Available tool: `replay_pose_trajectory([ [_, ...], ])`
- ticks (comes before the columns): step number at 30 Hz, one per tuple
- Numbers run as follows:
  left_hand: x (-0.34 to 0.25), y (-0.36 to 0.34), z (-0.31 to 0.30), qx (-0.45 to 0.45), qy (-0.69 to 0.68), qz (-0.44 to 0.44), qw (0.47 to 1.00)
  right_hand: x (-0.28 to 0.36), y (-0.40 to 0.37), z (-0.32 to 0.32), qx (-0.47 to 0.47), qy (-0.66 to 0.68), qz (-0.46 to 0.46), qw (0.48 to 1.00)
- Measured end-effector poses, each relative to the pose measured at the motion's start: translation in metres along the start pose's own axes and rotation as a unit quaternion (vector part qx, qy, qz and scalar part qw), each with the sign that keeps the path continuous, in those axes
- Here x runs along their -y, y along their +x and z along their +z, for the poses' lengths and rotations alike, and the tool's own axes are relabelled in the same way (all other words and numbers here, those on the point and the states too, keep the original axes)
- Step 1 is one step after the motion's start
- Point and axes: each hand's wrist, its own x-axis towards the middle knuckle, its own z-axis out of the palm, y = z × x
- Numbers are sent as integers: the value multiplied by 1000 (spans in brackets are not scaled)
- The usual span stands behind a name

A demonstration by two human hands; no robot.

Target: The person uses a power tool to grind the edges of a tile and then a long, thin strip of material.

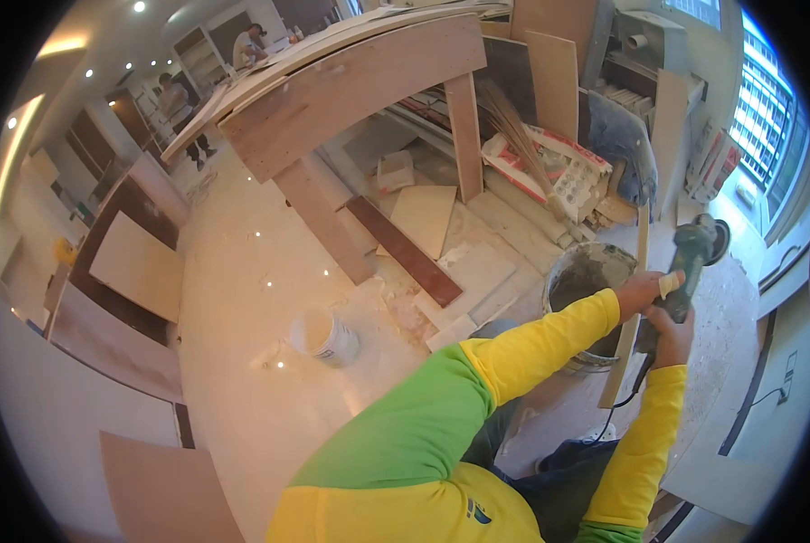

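Head view: grinder [693, 246] partly behind fingers [669, 284]

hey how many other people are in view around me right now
2: one person beyond the wooden table, toward its far end, and another person standing further left. More could be hidden behind things.
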Motion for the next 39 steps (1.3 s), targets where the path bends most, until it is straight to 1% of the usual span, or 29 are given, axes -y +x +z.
replay_pose_trajectory([
  [2,4,-15,3,-37,16,35,999,-19,-3,4,29,-35,5,999],
  [3,4,-24,1,-45,-36,40,998,-19,-9,9,37,-64,-9,997],
  [4,7,-29,0,-47,-38,42,997,-19,-14,14,45,-93,-21,994],
  [5,9,-34,-3,-63,-40,43,996,-21,-14,14,65,-92,-13,994],
  [9,15,-41,-12,-109,-17,61,992,-39,-7,21,64,-97,-34,993],
  [10,12,-43,-15,-102,-22,59,993,-36,-5,25,78,-58,-12,995],
  [11,6,-45,-21,-143,79,54,985,-32,-3,27,86,-20,12,996],
  [12,3,-38,-18,-168,177,45,969,-29,3,25,122,-2,13,992],
  [13,55,0,-55,-80,527,189,825,-21,12,22,147,13,16,989],
  [14,49,7,-65,-34,503,248,827,0,12,28,133,27,40,990],
  [15,20,-8,-53,-56,417,231,877,16,12,30,94,-3,66,993],
  [16,15,6,-64,-14,537,31,843,-18,41,13,65,-44,33,996],
  [17,39,18,-88,21,442,58,895,-21,56,11,49,-61,12,997],
  [18,59,28,-109,32,537,145,831,-16,63,12,32,-65,23,997],
  [19,57,26,-96,-51,128,-5,990,-13,73,11,0,-103,20,994],
  [20,54,20,-93,-14,266,-28,964,-13,81,10,-26,-139,19,990],
  [21,59,16,-90,19,398,-49,916,-17,90,6,-37,-125,35,991],
  [22,80,14,-87,36,394,-56,917,-22,96,3,-44,-108,48,992],
  [24,112,19,-96,73,560,48,824,-32,108,8,-71,-150,56,985],
  [25,118,22,-90,87,560,42,823,-39,110,8,-83,-183,57,978],
  [27,132,23,-78,124,622,50,772,-62,114,9,-88,-215,81,969],
  [29,143,24,-76,138,599,43,788,-68,121,12,-92,-251,95,959],
  [30,147,21,-77,136,581,32,802,-67,119,15,-53,-268,139,952],
  [31,158,22,-78,125,580,63,803,-66,118,16,-10,-279,182,943],
  [32,161,23,-80,133,580,59,802,-68,120,20,-15,-275,188,943],
  [34,166,26,-82,136,544,88,823,-73,124,28,-1,-293,221,930],
  [35,169,25,-81,143,544,83,823,-77,127,31,10,-299,232,926],
  [38,175,22,-72,119,479,74,867,-82,135,32,37,-296,239,924],
  [39,175,22,-71,120,480,71,866,-83,136,34,38,-294,241,924],
])
